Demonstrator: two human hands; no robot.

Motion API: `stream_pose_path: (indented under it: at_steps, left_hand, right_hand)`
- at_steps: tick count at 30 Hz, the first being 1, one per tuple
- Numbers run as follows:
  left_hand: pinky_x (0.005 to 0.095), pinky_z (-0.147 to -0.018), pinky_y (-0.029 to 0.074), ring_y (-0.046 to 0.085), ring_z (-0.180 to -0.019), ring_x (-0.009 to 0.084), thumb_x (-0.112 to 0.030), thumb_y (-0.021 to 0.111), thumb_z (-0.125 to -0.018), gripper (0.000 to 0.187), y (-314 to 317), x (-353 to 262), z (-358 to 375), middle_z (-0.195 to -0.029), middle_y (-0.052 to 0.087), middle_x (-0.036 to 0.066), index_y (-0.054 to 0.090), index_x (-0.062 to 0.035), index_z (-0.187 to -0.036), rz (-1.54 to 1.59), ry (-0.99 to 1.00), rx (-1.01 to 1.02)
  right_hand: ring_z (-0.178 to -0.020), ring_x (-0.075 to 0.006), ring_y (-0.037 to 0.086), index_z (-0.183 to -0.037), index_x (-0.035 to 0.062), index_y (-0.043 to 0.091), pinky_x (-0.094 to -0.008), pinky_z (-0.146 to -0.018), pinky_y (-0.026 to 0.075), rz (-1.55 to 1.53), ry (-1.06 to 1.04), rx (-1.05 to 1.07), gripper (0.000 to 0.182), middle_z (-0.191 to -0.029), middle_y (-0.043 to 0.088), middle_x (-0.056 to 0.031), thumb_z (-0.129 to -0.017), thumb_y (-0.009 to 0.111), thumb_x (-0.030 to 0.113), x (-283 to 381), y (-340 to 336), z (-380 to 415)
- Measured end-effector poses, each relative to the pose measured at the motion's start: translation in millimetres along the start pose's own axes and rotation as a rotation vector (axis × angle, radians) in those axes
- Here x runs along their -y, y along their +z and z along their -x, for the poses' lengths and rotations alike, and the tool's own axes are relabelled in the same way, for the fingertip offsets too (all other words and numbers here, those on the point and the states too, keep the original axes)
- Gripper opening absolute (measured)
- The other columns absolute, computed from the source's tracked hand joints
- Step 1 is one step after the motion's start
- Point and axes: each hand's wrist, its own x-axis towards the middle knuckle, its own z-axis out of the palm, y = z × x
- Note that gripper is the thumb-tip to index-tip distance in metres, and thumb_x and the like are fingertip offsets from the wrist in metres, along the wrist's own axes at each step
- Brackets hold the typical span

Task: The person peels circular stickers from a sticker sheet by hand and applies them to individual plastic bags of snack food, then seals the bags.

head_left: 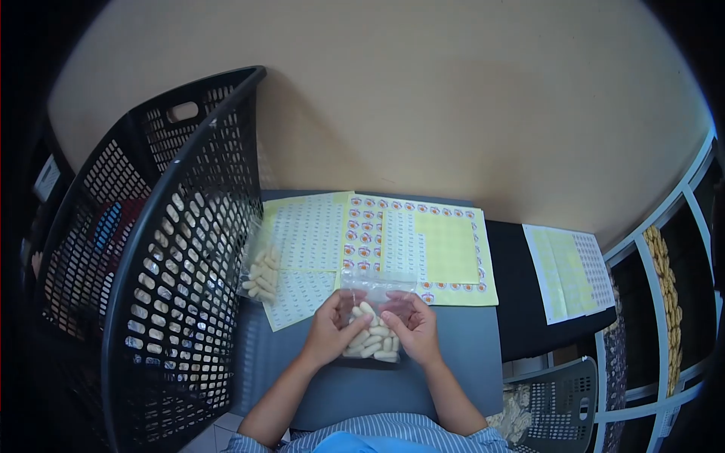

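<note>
A clear plastic bag filled with pale, finger-shaped pieces is held upright in front of me, above the grey table. My left hand grips its left side, the thumb lying across the front. On the right side my right hand holds it the same way, thumb on the front and fingers behind. The bag's upper edge looks flat. A second bag of similar pieces lies at the table's left, beside the black basket. Behind my hands lie yellow sticker sheets with small printed labels.
A tall black perforated basket stands close on the left, with packed bags showing through its holes. Right of the table are a black surface with another label sheet, a dark basket below, and a shelf rack. A wall rises behind.
</note>
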Motion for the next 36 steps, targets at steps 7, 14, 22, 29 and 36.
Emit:
stream_pose_path:
  at_steps: [7,14,22,29,36]
  left_hand:
    - [0.0222,-0.076,0.046,0.056,-0.087,0.0096,-0.001,0.063,-0.077,0.031,21.9,0.1,-8.1,-0.094,0.058,0.007,0.050,0.0000,-0.105,-0.026,-0.024,0.070]
    - [0.0245,-0.078,0.043,0.055,-0.087,0.0112,0.000,0.063,-0.077,0.020,35.7,8.8,-29.5,-0.094,0.058,0.005,0.055,0.0005,-0.095,0.006,0.158,-0.019]
    - [0.0237,-0.073,0.044,0.055,-0.080,0.0097,0.002,0.061,-0.077,0.010,48.1,1.9,-30.1,-0.085,0.060,0.005,0.059,-0.0004,-0.086,0.044,0.173,-0.038]
    - [0.0240,-0.072,0.043,0.054,-0.077,0.0103,0.002,0.061,-0.077,0.006,56.3,2.3,-31.6,-0.082,0.059,0.005,0.059,-0.0010,-0.082,-0.009,0.203,-0.024]
    - [0.0233,-0.074,0.043,0.055,-0.079,0.0099,0.000,0.062,-0.077,0.007,61.2,3.2,-30.7,-0.082,0.059,0.005,0.059,-0.0010,-0.083,-0.032,0.241,-0.005]
  right_hand:
    - [-0.085,-0.0117,0.057,-0.101,-0.0021,0.055,-0.0248,-0.073,0.047,-0.166,-0.057,-0.134,0.020,-0.091,0.061,-0.0079,-0.082,0.059,0.003,10.8,-13.3,-7.0]
    - [-0.080,-0.0104,0.057,-0.094,-0.0014,0.058,-0.0222,-0.068,0.048,-0.154,-0.067,-0.141,0.010,-0.089,0.060,-0.0064,-0.084,0.056,0.002,10.3,-21.2,-7.4]
    - [-0.080,-0.0144,0.057,-0.088,-0.0003,0.060,-0.0260,-0.072,0.046,0.024,-0.317,-0.169,0.012,-0.088,0.059,-0.0089,-0.076,0.062,-0.002,3.9,-26.7,-9.2]
    - [-0.082,-0.0178,0.058,-0.084,0.0004,0.062,-0.0282,-0.075,0.045,0.096,-0.373,-0.178,0.011,-0.085,0.062,-0.0100,-0.074,0.064,-0.002,13.4,-31.3,-7.8]
    - [-0.080,-0.0171,0.058,-0.082,0.0009,0.062,-0.0280,-0.075,0.045,0.055,-0.367,-0.207,0.009,-0.082,0.063,-0.0096,-0.073,0.065,-0.001,17.4,-31.5,-5.8]
